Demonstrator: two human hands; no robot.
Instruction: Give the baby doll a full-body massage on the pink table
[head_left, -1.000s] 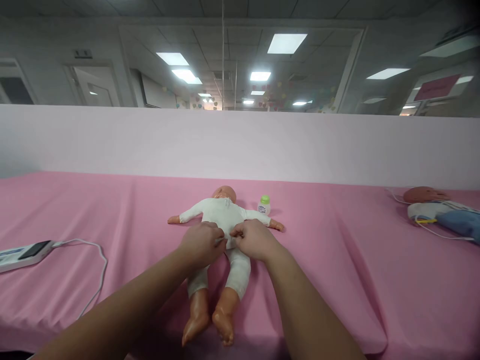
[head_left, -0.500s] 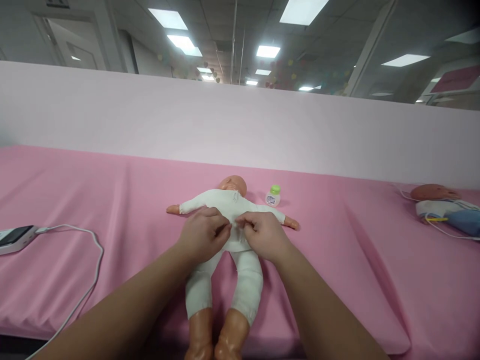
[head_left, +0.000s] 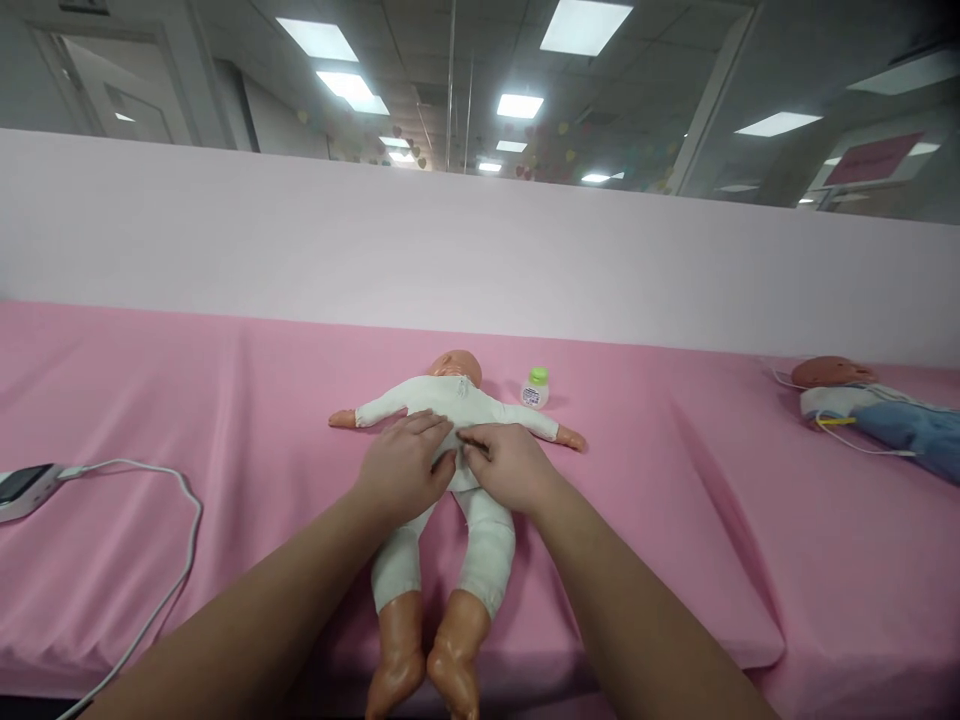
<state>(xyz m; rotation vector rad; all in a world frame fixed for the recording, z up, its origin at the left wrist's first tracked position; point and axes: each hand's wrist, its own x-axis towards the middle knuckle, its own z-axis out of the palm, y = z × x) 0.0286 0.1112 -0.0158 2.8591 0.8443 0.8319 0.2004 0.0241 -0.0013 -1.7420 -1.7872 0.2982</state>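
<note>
A baby doll (head_left: 486, 555) in a white long-sleeved top and white trousers lies on the pink sheet, arms spread, its bare feet toward me. My left hand (head_left: 409, 465) lies on the left side of the doll's top, fingers stretched out over the cloth. Over the right side of the top is my right hand (head_left: 510, 465), its thumb and fingers pinched at the middle of the chest on what looks like the shirt's cloth. The hands nearly meet there.
A small clear bottle with a green cap (head_left: 535, 388) stands beside the doll's head. At the far right lies another doll (head_left: 900, 415) in blue and white with a tube. A white device (head_left: 28, 490) with a cable lies at the left. Behind is a white wall (head_left: 375, 250).
My left hand's fingers have uncurled and flattened onto the doll's top. My right hand stays at the chest. The view has shifted slightly to the right.
</note>
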